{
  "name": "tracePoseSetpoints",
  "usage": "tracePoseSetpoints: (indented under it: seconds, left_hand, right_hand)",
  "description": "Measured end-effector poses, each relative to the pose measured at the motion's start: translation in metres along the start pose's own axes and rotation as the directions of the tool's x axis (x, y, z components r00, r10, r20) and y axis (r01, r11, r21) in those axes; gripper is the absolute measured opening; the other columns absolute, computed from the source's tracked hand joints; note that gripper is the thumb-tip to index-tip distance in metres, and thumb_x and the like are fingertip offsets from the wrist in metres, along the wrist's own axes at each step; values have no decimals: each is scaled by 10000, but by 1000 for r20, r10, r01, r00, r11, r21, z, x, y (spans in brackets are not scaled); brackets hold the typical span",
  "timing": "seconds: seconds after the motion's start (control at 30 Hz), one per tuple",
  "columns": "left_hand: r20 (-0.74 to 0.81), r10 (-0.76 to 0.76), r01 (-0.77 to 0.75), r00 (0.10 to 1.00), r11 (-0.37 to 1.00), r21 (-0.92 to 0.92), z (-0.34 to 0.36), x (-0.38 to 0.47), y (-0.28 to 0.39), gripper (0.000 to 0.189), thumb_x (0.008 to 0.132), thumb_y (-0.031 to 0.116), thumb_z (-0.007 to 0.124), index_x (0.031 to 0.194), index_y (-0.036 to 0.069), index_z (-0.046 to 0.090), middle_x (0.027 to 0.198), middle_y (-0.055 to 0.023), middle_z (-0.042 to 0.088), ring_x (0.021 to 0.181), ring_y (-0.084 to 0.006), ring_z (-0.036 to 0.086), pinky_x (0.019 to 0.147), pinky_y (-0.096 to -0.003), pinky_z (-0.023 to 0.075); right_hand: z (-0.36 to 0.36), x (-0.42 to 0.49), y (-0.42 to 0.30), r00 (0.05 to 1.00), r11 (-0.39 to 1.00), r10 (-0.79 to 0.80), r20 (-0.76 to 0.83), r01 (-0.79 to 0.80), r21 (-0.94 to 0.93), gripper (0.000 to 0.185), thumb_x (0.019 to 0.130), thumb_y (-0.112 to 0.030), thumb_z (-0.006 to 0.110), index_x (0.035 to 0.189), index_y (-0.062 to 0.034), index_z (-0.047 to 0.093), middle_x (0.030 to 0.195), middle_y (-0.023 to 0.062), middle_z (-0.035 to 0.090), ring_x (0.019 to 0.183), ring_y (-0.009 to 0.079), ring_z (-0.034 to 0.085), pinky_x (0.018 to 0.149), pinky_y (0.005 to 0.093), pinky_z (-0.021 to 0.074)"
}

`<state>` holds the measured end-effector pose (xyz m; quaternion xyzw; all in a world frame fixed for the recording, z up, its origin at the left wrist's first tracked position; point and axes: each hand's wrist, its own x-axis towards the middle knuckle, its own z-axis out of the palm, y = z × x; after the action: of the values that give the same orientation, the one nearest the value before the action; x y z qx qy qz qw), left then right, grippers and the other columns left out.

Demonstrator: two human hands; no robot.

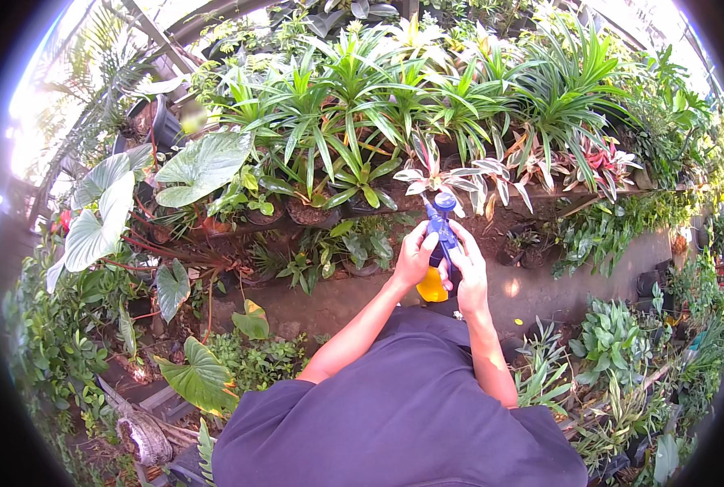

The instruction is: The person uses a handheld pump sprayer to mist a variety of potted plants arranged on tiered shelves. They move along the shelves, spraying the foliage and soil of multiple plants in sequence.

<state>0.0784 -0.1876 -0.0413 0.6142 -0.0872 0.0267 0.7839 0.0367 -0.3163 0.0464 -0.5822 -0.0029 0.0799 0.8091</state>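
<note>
Both hands hold a pump spray bottle (442, 226) with a blue head, a round blue pump knob on top and a yellow lower body. My left hand (415, 255) grips it from the left, its thumb against the blue part. Around the right side of the head and handle, my right hand (466, 268) is closed. The nozzle points away from me, towards a plant with white-edged, pinkish leaves (435, 176) just beyond it. Part of the bottle is hidden by my fingers.
Ahead stands a raised bench with rows of potted, strap-leaved green plants (349, 91). Large heart-shaped leaves (206, 167) reach in from the left. Small black pots (532, 257) sit beneath the bench. A concrete path (611, 265) runs rightwards, with more leafy plants (611, 341) at lower right.
</note>
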Motion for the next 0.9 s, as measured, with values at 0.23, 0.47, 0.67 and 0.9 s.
tracePoseSetpoints:
  seconds: [0.23, 0.47, 0.67, 0.9]
  left_hand:
    - [-6, 33, -33, 999, 999, 43, -2, 0, 5, 359, 1011, 295, 537, 1189, -12, 598, 970, -47, 676, 887, -100, 589, 821, -289, 492]
    - [9, 7, -7, 1000, 1000, 18, -1, -2, 2, 351, 1021, 298, 536, 1185, -7, 595, 952, -41, 673, 870, -92, 591, 802, -280, 494]
    - [33, -48, 48, 998, 999, -23, 3, -2, 3, 335, 1034, 292, 529, 1170, -6, 597, 932, -43, 669, 834, -86, 591, 761, -278, 502]
    - [73, -114, 108, 991, 991, 80, 3, -1, -6, 351, 1017, 263, 485, 1212, 3, 618, 1071, -58, 676, 990, -128, 600, 910, -308, 478]
  right_hand:
    - [2, 1, -1, 1000, 1000, 4, 1, -4, 11, 521, 991, -168, 481, 1469, 25, 409, 909, 79, 617, 583, 77, 531, 446, 202, 388]
    - [0, -1, 1, 1000, 1000, 8, -11, -7, 16, 515, 990, -170, 484, 1466, 16, 416, 847, 75, 608, 570, 79, 524, 447, 204, 389]
    - [-2, -2, 0, 999, 1000, 18, -30, -18, 26, 510, 986, -180, 493, 1460, 0, 430, 739, 59, 586, 533, 77, 497, 455, 205, 389]
    - [-8, -3, 2, 997, 999, 30, -75, -28, 24, 504, 985, -184, 491, 1455, -6, 440, 693, 47, 572, 511, 74, 473, 466, 207, 381]
